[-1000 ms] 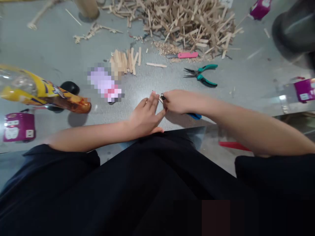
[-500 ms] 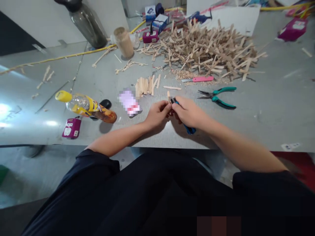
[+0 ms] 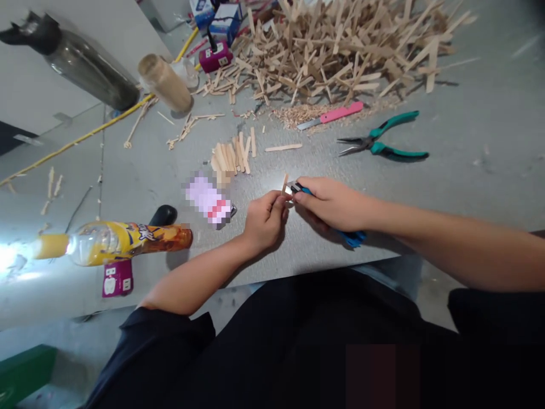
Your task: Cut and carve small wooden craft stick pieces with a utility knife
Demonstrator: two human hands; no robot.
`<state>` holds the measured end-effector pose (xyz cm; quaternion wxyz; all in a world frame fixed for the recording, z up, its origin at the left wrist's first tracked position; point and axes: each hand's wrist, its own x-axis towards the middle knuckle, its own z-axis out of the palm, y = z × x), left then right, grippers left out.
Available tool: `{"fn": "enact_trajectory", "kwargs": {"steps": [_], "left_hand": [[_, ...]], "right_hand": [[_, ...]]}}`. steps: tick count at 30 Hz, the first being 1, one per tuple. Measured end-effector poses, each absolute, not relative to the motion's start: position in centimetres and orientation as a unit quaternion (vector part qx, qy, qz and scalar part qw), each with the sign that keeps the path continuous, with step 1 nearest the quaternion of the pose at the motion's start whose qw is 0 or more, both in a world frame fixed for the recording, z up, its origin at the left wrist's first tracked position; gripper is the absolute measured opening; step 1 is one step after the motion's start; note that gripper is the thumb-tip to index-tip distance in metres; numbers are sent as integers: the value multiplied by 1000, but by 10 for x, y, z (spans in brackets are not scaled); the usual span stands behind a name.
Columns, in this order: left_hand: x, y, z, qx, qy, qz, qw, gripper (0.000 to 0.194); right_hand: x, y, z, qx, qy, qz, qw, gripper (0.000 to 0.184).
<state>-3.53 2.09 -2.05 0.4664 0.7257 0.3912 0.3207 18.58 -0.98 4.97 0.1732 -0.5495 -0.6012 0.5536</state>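
My left hand (image 3: 266, 218) is closed, pinching a short, narrow wooden stick (image 3: 285, 183) that points up from the fingertips. Wrapped in my right hand (image 3: 326, 199) is a blue-handled cutter (image 3: 353, 237), whose dark and metal front end meets the stick or lies right beside it. My fingers hide the cutter's middle. Just beyond my hands, one loose wooden stick (image 3: 284, 147) lies flat on the grey table (image 3: 298, 244). A row of short sticks (image 3: 230, 154) lies to its left.
Green-handled needle-nose pliers (image 3: 383, 139) and a pink craft knife (image 3: 336, 115) lie beyond my right hand. Behind them rises a large pile of wooden sticks (image 3: 323, 51). Leftward are a phone (image 3: 208, 199), a drink bottle (image 3: 128, 241), a jar of sticks (image 3: 166, 82) and a grey bottle (image 3: 89, 68).
The view has tilted and shifted closer, so the table's things appear turned. Both hands keep their hold; the stick now leans slightly right, with the cutter's front end beside it.
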Motion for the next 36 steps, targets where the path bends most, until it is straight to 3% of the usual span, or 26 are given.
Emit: {"fn": "enact_trajectory", "kwargs": {"steps": [4, 10, 19, 36], "left_hand": [[-36, 22, -19, 727, 394, 322, 461, 55], [-37, 23, -23, 701, 389, 331, 497, 53], [-37, 24, -20, 689, 378, 342, 515, 53], [-33, 28, -15, 654, 349, 342, 578, 58]], "right_hand": [[191, -7, 50, -513, -530, 644, 201, 30], [198, -3, 48, -475, -505, 688, 214, 28], [204, 2, 45, -440, -502, 712, 218, 17], [211, 7, 34, -410, -529, 704, 236, 23]]}}
